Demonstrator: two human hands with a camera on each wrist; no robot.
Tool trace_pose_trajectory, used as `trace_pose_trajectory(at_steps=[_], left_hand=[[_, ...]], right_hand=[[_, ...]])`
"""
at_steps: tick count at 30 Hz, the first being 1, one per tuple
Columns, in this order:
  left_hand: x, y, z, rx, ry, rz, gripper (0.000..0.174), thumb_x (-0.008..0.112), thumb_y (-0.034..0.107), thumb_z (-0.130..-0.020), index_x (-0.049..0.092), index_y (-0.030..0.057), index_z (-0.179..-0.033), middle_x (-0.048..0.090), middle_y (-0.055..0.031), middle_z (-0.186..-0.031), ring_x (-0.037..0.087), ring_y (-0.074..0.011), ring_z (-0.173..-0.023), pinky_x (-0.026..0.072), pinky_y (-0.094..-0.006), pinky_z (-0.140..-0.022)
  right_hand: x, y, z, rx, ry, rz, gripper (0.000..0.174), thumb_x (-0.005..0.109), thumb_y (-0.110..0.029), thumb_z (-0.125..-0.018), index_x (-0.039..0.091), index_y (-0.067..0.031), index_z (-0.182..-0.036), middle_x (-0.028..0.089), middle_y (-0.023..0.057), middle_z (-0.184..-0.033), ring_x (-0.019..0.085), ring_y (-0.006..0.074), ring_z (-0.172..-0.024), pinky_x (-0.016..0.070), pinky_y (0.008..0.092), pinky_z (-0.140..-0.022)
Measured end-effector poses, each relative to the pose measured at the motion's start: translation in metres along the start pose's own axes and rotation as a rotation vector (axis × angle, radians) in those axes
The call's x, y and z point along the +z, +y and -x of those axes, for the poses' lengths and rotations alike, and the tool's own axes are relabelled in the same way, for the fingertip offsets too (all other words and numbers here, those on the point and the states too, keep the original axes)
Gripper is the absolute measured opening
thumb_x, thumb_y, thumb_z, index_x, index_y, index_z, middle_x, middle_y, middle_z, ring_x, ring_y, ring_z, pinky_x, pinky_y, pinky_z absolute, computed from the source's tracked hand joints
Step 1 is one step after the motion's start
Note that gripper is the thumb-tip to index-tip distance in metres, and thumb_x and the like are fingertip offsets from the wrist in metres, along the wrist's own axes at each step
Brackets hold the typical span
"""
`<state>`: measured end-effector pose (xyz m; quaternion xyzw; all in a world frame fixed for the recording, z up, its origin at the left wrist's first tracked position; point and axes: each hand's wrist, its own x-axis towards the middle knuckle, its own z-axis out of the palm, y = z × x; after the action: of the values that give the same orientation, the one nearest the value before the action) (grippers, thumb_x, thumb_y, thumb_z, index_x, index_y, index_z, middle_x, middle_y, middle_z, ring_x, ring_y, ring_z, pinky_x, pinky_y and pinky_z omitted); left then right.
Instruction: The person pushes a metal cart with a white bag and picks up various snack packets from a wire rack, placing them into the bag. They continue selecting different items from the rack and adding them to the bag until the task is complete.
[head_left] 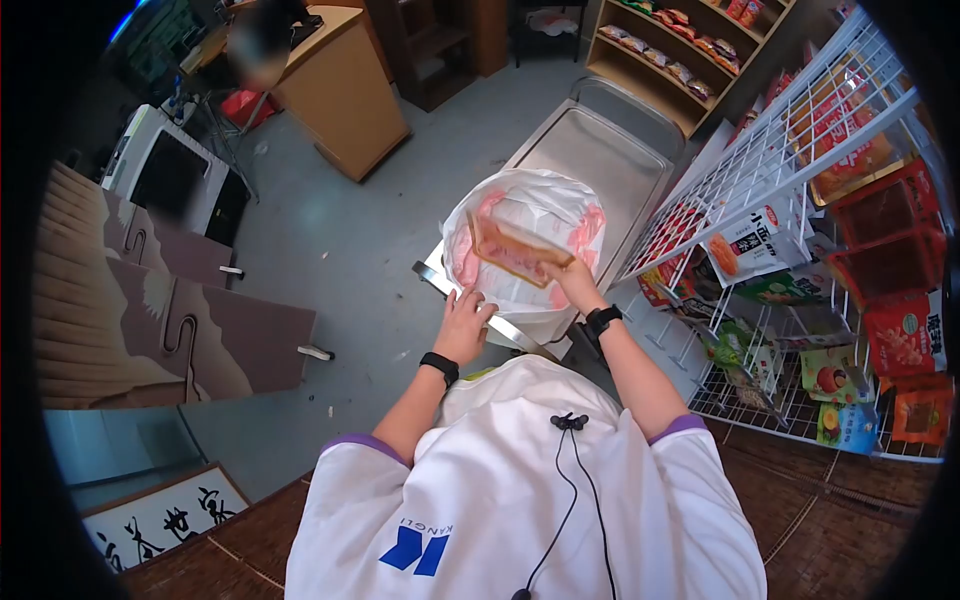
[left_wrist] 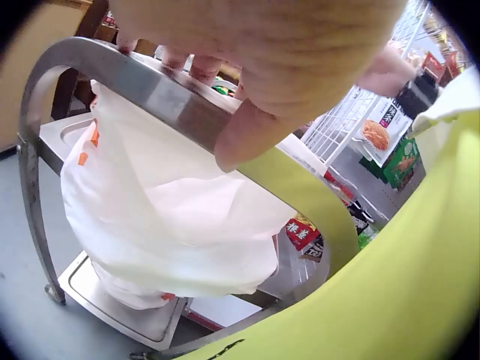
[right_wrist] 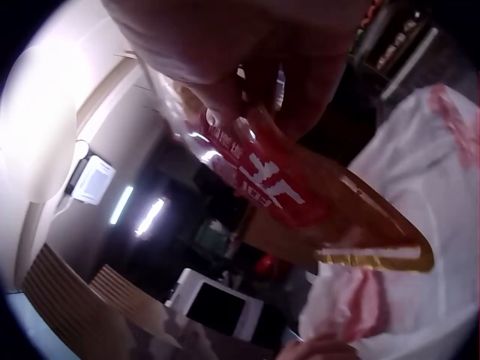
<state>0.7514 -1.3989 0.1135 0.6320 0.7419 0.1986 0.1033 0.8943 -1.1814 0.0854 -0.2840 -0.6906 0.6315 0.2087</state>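
Main risk is a drop: right hand (head_left: 575,283) pinches the clear packet with red print (head_left: 512,250) at one end only, fingers curled on it, the rest unsupported and tilted over the mouth of the white bag (head_left: 520,185). Film looks glossy (right_wrist: 274,180), so my guess is slip or twist in the pinch if it gets tugged or bumped. Packet is above the bag opening, nearer the right-hand side; can't tell from the views if its lower edge touches the plastic. Second: snag. Bag rim is soft and creased, so a packet corner could catch it, fold it inward or tear it. Left hand (head_left: 466,325) grips the steel cart handle (left_wrist: 180,101), thumb on the near side, fingertips over the far side, so it isn't bracing the bag. If the rim gets dragged, the bag could shift or sag on the cart (head_left: 600,150). Can't see whether the cart has wheels or a lock; if it rolls, a pull on the handle would move bag and target together. Minor: wire rack (head_left: 800,172) is near the right side, so a wide swing could clip hanging stock. Can't see what's at the bottom of the bag.
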Motion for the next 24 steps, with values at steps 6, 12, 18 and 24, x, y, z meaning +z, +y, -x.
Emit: trace_pose_trajectory(at_steps=[6,12,18,24], left_hand=[[-0.004,0.002,0.002,-0.079,0.031,0.128,0.058,0.069,0.002,-0.065,0.047,0.0078,-0.118,0.043,-0.0146,-0.124,0.037,-0.0357,-0.126,0.0266,-0.0521,-0.107],[-0.014,0.016,-0.005,-0.154,0.225,0.387,0.086,0.074,0.006,-0.062,0.030,0.0046,-0.136,0.032,-0.0177,-0.139,0.035,-0.0366,-0.127,0.0273,-0.0498,-0.106],[-0.058,0.030,-0.024,0.159,-0.097,-0.035,0.062,0.071,0.010,-0.064,0.051,0.0117,-0.122,0.051,-0.0073,-0.124,0.042,-0.0263,-0.123,0.0205,-0.0520,-0.110],[-0.083,0.055,-0.041,0.362,-0.227,-0.343,0.047,0.075,0.023,-0.061,0.063,0.0186,-0.107,0.056,-0.0044,-0.113,0.046,-0.0248,-0.118,0.0203,-0.0574,-0.107]], right_hand=[[-0.004,0.013,0.063,0.142,-0.206,0.162,0.029,0.055,-0.001,-0.085,0.062,-0.0040,-0.113,0.068,0.0047,-0.088,0.060,0.0105,-0.081,0.0478,0.0267,-0.075],[0.007,-0.016,0.104,-0.018,-0.248,0.436,0.028,0.049,-0.011,-0.091,0.060,-0.0088,-0.118,0.063,0.0122,-0.112,0.060,0.0245,-0.104,0.0449,0.0300,-0.091],[0.011,-0.033,0.125,0.165,-0.250,0.351,0.035,0.041,-0.028,-0.095,0.058,-0.0118,-0.120,0.061,0.0075,-0.118,0.057,0.0219,-0.107,0.0430,0.0317,-0.092],[0.002,-0.037,0.123,0.017,-0.302,0.647,0.032,0.042,-0.031,-0.095,0.054,-0.0188,-0.122,0.063,0.0166,-0.108,0.061,0.0334,-0.095,0.0487,0.0384,-0.083]])
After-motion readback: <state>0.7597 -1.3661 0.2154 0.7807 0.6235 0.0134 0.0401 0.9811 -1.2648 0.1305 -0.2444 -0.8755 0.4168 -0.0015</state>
